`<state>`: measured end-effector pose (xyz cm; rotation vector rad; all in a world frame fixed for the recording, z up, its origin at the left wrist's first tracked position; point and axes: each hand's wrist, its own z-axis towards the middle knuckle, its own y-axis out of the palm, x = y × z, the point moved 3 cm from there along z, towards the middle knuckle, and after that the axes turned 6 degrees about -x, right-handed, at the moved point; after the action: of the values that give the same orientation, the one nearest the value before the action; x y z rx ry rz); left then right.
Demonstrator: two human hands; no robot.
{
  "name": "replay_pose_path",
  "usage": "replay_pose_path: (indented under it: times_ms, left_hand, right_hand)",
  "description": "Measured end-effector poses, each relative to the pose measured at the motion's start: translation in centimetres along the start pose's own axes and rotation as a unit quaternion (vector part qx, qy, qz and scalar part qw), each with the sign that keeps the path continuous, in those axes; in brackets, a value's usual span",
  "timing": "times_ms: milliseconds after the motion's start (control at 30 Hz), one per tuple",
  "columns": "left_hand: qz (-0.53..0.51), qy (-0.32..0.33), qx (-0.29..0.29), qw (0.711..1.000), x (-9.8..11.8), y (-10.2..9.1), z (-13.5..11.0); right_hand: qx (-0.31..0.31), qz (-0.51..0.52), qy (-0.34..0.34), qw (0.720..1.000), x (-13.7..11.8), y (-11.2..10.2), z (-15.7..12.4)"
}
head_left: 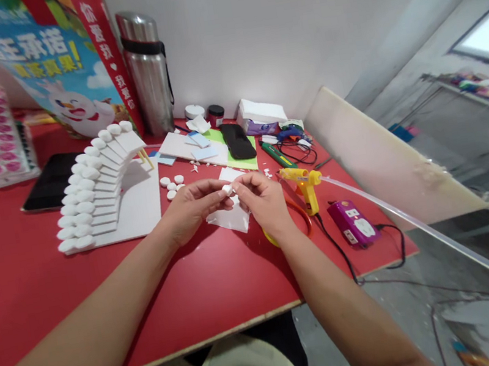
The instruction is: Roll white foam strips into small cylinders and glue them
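A small white rounded piece (pixel 228 190) is pinched between the fingertips of my left hand (pixel 195 206) and my right hand (pixel 262 200), just above the table. Under both hands lies a white sheet (pixel 231 221) with small white scraps on it. Several loose white discs (pixel 171 187) sit just beyond my left hand. To the left stands a curved white model staircase (pixel 105 196), lined with white oval pieces, on a white board (pixel 141 205). Orange and yellow loop handles (pixel 300 214), perhaps of scissors, are partly hidden by my right hand.
Right of my hands are a yellow glue gun (pixel 306 185) with a long clear glue stick (pixel 408 219), and a purple power socket (pixel 353 223) with cords. Behind are a steel thermos (pixel 149 80), a black case (pixel 238 141) and a green pen-shaped tool (pixel 278 155). A printed bag (pixel 63 63) stands back left.
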<state>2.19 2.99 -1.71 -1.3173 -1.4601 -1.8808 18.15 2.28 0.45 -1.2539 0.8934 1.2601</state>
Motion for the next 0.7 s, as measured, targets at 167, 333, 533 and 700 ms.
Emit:
replay_pose_path:
  times_ms: [167,333,533,700]
  left_hand:
    - [-0.019,-0.023,0.018,0.999,0.0,-0.2,0.0]
    - [-0.043,-0.027,0.023,0.998,-0.2,-0.6,0.2]
    - [-0.075,-0.043,0.029,0.996,-0.3,-0.8,0.2]
    - [-0.105,-0.052,0.040,0.992,-0.3,-0.8,0.1]
  right_hand:
    - [0.001,-0.116,0.008,0.993,-1.2,-1.8,-0.7]
    - [-0.051,-0.562,0.087,0.821,-2.6,-4.6,-4.0]
    - [-0.118,-0.669,0.203,0.705,-1.8,-5.9,-5.8]
    - [-0.144,-0.628,0.253,0.721,-1.6,-6.2,-4.6]
